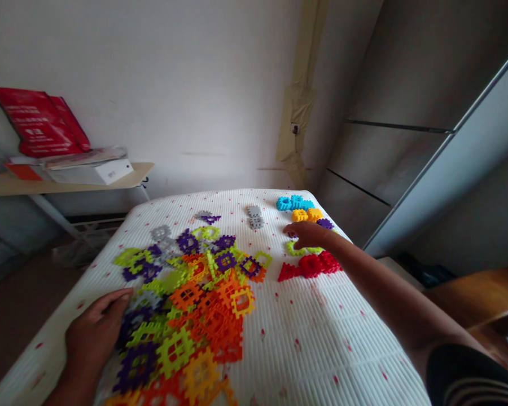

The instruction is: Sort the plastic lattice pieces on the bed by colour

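My right hand [310, 233] is stretched out over the far right of the bed-like padded surface. Its thumb and fingers are around a small purple interlocking block [293, 234], which they partly cover. Near it lie another purple block [325, 224], yellow blocks [300, 215], lime pieces [296, 248] and red blocks [311, 265]. My left hand [96, 328] rests at the left edge of a loose pile of notched plastic building pieces, its fingers loosely extended beside a grey piece [146, 300]. Orange pieces [215, 318] and purple pieces [136, 366] are in that pile.
Blue blocks [296, 202] sit at the far right corner, and grey blocks [254, 216] stand farther left. The white quilted cover [296, 321] has red specks. A side table [141, 173] with a red bag [38, 124] is at left; a grey cabinet [389, 101] rises at right.
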`<state>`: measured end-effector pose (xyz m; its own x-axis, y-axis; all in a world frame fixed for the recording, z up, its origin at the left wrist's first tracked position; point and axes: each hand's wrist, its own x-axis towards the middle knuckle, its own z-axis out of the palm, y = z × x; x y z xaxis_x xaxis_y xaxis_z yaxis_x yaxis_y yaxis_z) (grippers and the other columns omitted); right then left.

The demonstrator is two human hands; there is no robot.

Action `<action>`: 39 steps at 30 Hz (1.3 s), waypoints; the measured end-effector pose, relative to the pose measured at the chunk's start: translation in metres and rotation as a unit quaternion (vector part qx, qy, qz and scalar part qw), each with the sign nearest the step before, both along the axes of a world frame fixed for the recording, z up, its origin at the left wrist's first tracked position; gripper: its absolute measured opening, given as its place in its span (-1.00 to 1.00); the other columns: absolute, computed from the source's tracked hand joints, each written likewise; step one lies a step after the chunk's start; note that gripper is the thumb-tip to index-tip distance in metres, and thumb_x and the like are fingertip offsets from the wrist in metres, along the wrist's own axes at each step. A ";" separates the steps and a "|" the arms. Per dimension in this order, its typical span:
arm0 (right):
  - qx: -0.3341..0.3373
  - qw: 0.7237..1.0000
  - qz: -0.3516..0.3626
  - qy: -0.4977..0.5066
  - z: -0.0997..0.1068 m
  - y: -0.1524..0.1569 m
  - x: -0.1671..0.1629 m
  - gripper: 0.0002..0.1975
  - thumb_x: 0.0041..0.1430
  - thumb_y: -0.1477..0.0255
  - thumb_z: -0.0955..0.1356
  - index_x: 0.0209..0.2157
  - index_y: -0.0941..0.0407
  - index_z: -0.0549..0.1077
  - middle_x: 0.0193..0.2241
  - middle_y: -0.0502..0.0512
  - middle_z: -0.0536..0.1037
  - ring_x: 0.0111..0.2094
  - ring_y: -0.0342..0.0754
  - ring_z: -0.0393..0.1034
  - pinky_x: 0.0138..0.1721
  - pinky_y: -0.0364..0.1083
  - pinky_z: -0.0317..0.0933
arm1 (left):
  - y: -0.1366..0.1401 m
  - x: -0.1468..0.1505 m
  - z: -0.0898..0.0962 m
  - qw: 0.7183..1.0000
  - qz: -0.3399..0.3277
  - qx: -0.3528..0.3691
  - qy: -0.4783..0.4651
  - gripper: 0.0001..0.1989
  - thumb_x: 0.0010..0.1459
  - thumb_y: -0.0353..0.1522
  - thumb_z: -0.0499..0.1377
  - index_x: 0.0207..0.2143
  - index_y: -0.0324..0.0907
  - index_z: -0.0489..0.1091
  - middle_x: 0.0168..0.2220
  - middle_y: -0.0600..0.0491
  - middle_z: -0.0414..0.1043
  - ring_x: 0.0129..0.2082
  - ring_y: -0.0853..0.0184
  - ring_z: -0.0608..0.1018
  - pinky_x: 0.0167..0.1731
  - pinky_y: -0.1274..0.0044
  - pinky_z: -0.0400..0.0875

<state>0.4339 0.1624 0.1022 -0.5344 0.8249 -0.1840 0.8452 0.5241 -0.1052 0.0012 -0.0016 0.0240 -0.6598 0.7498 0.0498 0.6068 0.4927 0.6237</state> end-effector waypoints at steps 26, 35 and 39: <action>0.056 0.997 -0.034 0.035 -0.029 0.009 -0.048 -0.52 0.07 0.48 0.32 0.07 0.17 0.28 -0.11 0.25 0.47 -0.18 0.05 0.41 -0.23 -0.07 0.25 | 0.001 -0.006 -0.008 1.000 -0.001 0.008 -0.019 -0.62 -0.01 -0.14 0.02 -0.26 -0.13 0.45 -0.24 0.06 0.50 -0.22 0.24 0.49 -0.17 0.49 0.29; 0.081 0.978 0.183 -0.061 -0.029 0.011 -0.054 -0.44 -0.06 0.67 0.32 0.03 0.05 0.34 -0.07 0.10 0.45 -0.06 0.04 0.27 -0.14 -0.07 0.19 | 0.001 -0.008 -0.010 1.000 -0.004 0.018 -0.015 -0.62 -0.02 -0.14 0.03 -0.26 -0.13 0.46 -0.26 0.06 0.51 -0.24 0.25 0.49 -0.18 0.50 0.30; 0.069 0.984 0.149 -0.065 -0.033 0.016 -0.058 -0.46 -0.05 0.57 0.37 0.03 0.07 0.34 -0.12 0.15 0.47 -0.10 0.04 0.32 -0.16 -0.09 0.19 | 0.001 -0.007 -0.009 1.000 -0.002 0.014 -0.001 -0.63 -0.01 -0.13 0.03 -0.28 -0.12 0.47 -0.30 0.08 0.52 -0.28 0.24 0.49 -0.24 0.49 0.32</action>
